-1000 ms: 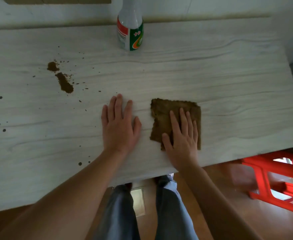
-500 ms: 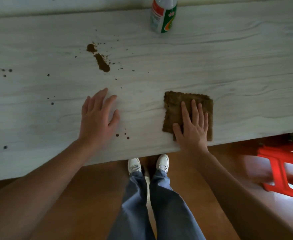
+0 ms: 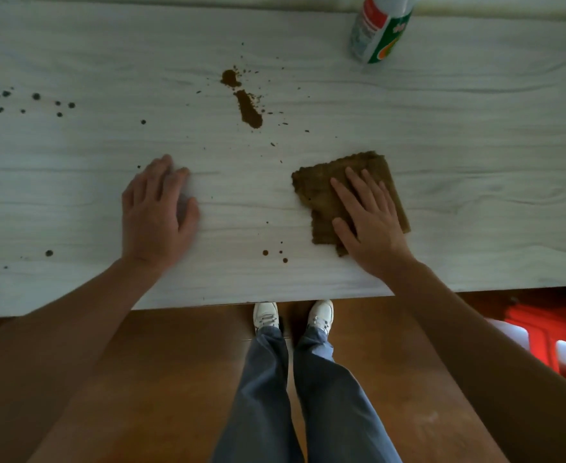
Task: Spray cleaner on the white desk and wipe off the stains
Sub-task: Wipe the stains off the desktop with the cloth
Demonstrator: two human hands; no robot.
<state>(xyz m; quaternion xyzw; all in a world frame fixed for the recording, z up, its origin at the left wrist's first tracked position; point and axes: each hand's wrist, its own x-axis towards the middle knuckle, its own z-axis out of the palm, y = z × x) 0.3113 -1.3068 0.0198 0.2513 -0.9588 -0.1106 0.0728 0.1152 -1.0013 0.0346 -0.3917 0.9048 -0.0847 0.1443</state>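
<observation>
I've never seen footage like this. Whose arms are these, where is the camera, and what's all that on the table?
There is no machine here. These are a person's two bare arms, filmed by one wide-angle camera worn on their head and looking down, which is why their white shoes show below. The white desk has a long brown stain in the middle, with smaller specks around it. The right hand lies flat on a brown cloth. The left hand rests open on the bare desk. Neither hand grips anything. A spray bottle stands at the far edge.
</observation>
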